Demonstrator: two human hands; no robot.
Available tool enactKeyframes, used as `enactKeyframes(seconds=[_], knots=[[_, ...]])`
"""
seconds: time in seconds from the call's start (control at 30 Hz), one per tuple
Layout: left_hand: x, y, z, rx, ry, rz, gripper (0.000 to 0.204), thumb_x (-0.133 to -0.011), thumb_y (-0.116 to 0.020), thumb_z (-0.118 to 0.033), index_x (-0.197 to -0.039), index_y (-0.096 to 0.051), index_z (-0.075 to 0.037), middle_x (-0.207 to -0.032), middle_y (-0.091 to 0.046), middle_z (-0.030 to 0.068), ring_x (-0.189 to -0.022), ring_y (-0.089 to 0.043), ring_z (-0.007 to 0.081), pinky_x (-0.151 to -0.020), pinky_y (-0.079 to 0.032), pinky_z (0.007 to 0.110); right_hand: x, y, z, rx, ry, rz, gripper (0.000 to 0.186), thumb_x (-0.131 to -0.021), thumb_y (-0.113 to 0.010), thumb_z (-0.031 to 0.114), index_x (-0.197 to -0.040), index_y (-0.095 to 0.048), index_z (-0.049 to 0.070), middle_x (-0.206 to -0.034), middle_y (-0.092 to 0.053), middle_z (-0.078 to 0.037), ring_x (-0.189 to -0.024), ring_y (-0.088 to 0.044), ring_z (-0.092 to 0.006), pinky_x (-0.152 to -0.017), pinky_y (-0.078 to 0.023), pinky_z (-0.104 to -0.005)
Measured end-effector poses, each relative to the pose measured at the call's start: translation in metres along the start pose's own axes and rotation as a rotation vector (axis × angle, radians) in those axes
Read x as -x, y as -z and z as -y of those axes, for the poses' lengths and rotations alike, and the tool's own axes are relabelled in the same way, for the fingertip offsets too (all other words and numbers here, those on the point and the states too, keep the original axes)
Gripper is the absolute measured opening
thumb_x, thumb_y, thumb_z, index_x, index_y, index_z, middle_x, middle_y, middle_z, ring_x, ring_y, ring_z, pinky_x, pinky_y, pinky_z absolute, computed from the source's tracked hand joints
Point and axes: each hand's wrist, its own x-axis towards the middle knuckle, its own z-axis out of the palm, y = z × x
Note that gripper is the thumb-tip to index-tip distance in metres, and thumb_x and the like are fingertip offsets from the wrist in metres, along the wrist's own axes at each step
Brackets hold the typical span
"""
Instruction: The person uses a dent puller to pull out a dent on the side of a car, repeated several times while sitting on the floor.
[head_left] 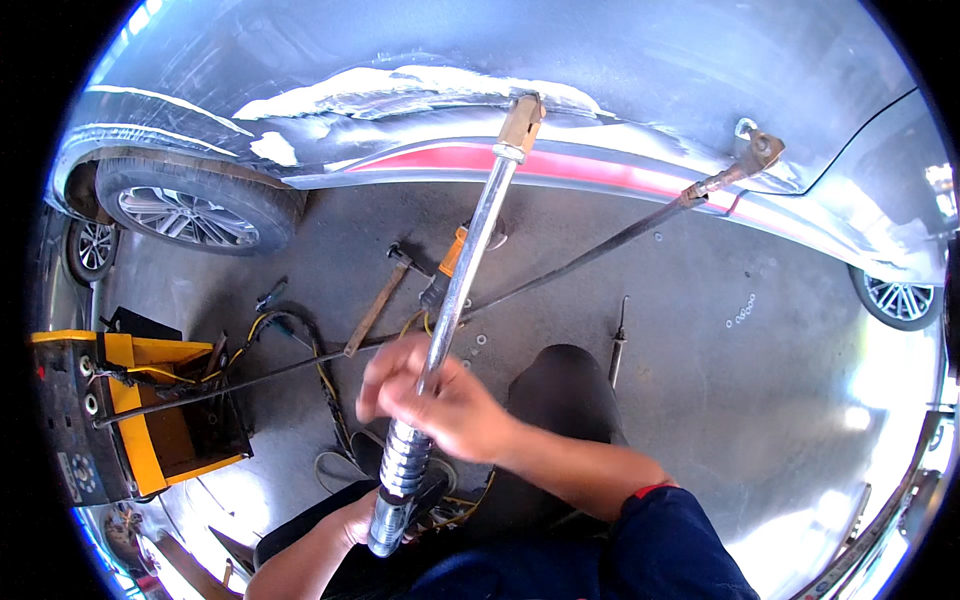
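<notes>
A chrome slide-hammer dent puller [480, 230] slants from my lap up to a dented car side panel [420, 95]. Its brass-coloured end [521, 125] meets the panel beside the white, scraped patch. My left hand [358, 515] is closed at the puller's lower end, its fingers partly hidden behind the handle. My right hand [440, 405] is at the shaft just above the ribbed weight [405, 460]. Motion smears its fingers, so I cannot make out how tightly they close.
A cable with a clamp [755, 155] on the panel runs to a yellow-and-black machine [140, 400] at left. On the floor lie a hammer [378, 305], an orange power tool [452, 255], a thin tool [617, 350] and several washers [742, 315]. A car wheel [195, 210] stands far left.
</notes>
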Motion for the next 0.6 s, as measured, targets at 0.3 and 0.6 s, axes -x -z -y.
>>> enactKeyframes(seconds=[0.3,0.6], knots=[[-0.011,0.017,0.006,0.044,0.035,0.011,0.04,-0.094,-0.071,-0.016,-0.131,-0.06,-0.004,-0.105,-0.071,0.0091,-0.083,-0.07,0.0145,-0.064,-0.059,0.027,-0.017,0.016,0.007,-0.107,0.027,0.06,0.021,-0.103,-0.059,0.018,-0.119,-0.054,0.005,-0.078,-0.062,-0.008,-0.073,-0.066,-0.0184,-0.071,-0.056,-0.0388],[-0.014,0.025,0.0,0.006,-0.211,-0.159,0.041,-0.098,-0.055,-0.023,-0.134,-0.053,-0.003,-0.103,-0.069,0.0122,-0.088,-0.069,0.0203,-0.076,-0.058,0.035,-0.017,0.021,0.002,0.229,-0.002,0.102,0.029,-0.104,-0.059,0.027,-0.121,-0.051,0.005,-0.097,-0.061,-0.007,-0.094,-0.06,-0.0146,-0.088,-0.047,-0.0333]])
